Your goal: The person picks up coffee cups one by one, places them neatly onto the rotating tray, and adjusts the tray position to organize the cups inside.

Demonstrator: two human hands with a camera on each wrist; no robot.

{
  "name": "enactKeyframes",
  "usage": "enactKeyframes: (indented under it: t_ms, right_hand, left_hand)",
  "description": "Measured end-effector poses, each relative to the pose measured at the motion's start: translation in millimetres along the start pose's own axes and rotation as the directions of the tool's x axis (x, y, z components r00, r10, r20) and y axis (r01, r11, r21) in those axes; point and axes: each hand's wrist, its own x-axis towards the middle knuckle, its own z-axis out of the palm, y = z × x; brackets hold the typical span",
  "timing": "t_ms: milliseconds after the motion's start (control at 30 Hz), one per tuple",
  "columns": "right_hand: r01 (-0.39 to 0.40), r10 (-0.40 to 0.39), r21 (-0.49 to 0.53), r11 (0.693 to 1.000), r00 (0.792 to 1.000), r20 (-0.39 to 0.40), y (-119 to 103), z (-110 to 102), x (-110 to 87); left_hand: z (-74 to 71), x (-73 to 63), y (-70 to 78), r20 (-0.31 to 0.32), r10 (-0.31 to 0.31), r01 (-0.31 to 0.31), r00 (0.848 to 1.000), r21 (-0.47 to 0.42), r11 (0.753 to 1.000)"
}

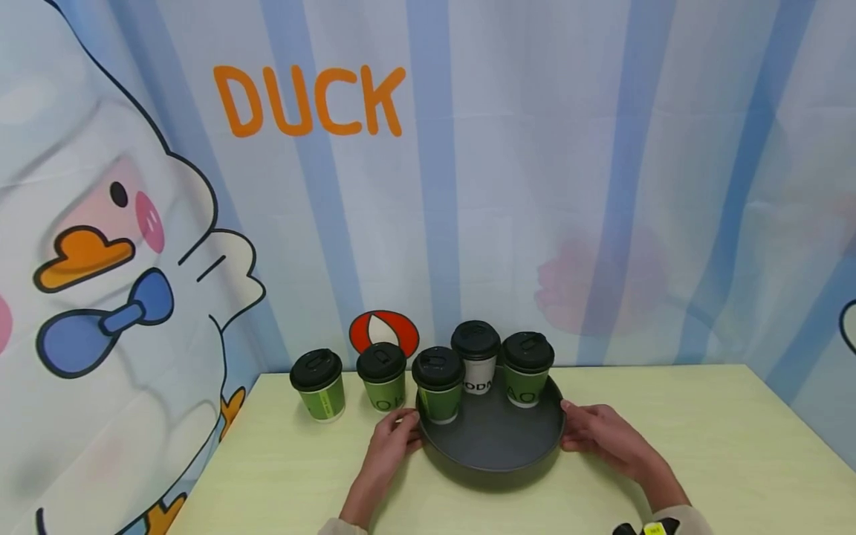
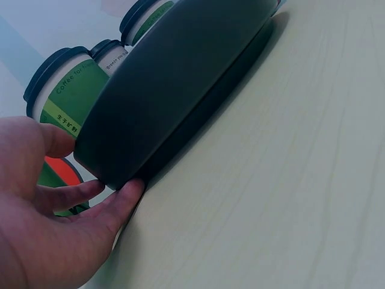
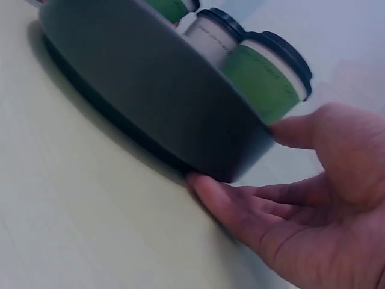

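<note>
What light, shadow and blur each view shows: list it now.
Head view: bright and fairly even, a soft shadow under the tray on the table; left wrist view: dimmer and bluish, the tray's outer wall very dark; right wrist view: dim too, the nearest green cup too soft to read clearly.

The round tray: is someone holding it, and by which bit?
Yes, the round tray is held by opposite sides. The left grip has its left side, the right grip its right, thumbs near the rim and fingers at the bottom edge.
</note>
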Motion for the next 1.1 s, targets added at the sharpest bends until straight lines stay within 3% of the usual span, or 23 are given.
enactKeyframes:
  t_ms: [267,500,1000,1100]
  right_hand:
    - [-0.006,0.006,-0.007,1.000,0.999,0.043,-0.7,-0.1,0.3]
    - [0.011,-0.011,0.012,1.000,1.000,-0.012,0.1,3.9,5.6]
    - [0.018,-0.018,0.021,1.000,1.000,-0.006,1.5,2.7,5.5]
    - [0.017,-0.017,0.024,1.000,1.000,-0.003,1.9,1.5,4.7]
  left_hand:
    - [-1.7,-1.0,-0.3,0.002,0.001,-0.001,1.000,-0.009,1.000]
    - [-3.1,-1.1,1.9,-0.005,-0.007,0.007,1.000,0.002,1.000]
    - [-5.8,0.0,3.9,0.026,-0.020,0.020,0.999,-0.001,1.000]
    - [-7.9,-2.4,6.7,0.010,0.008,-0.008,1.000,0.037,0.999]
